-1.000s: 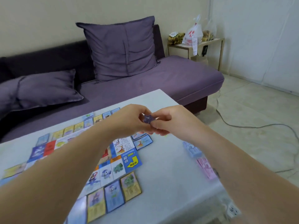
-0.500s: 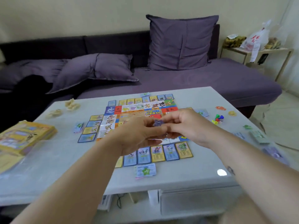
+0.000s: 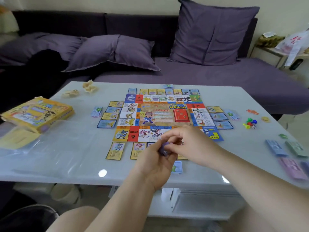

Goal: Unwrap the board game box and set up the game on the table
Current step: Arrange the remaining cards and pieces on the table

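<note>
The colourful game board (image 3: 164, 115) lies flat in the middle of the white table (image 3: 75, 158), ringed by property cards (image 3: 115, 151). My left hand (image 3: 154, 160) and my right hand (image 3: 189, 146) meet over the board's near edge. Both pinch a small purple piece (image 3: 164, 148), which is blurred and partly hidden by my fingers. The yellow game box (image 3: 37, 114) sits at the table's left, with clear plastic wrap (image 3: 55, 148) spread beside it.
Coloured pawns and a die (image 3: 250, 123) stand at the right. Stacks of play money (image 3: 287, 151) lie at the right edge. Crumpled paper scraps (image 3: 89, 87) sit at the far left. A purple sofa with cushions (image 3: 212, 32) runs behind the table.
The view swung left and down, so the whole board and the box show now. My hands stayed together on the purple piece and dropped nearer the table's front edge.
</note>
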